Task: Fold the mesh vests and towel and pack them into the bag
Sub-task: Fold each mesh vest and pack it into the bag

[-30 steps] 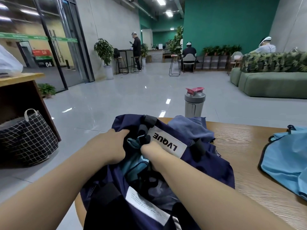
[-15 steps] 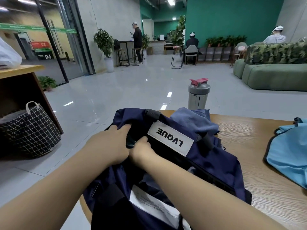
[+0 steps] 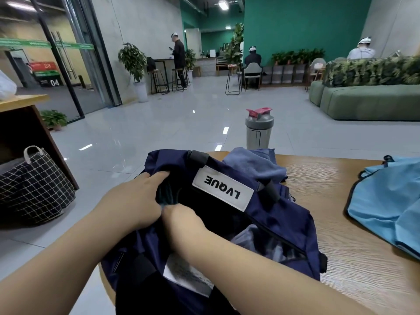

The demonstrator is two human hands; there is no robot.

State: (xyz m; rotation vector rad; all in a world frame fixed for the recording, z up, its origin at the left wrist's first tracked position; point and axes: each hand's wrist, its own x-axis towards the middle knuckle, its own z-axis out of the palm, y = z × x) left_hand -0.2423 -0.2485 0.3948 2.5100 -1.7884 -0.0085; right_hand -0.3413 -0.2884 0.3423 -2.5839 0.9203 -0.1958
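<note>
Bag [image 3: 279,214]: lying open on table [image 3: 341,178].
Left hand [image 3: 134,201]: gripping bag rim.
Right hand [image 3: 181,221]: reaching inside; grip hidden, cannot tell.
Towel [image 3: 252,162]: lying behind bag.

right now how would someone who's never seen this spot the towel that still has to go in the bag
Start at the round wooden table and the navy fabric bag with the white LVQUE label on it. The dusty-blue crumpled towel lies just behind that bag, in front of the grey shaker bottle. It is duller and greyer than the bright sky-blue mesh vest far right.

Both hands together, left hand [image 3: 134,201] fingers curled, right hand [image 3: 181,220] knuckles up
</note>
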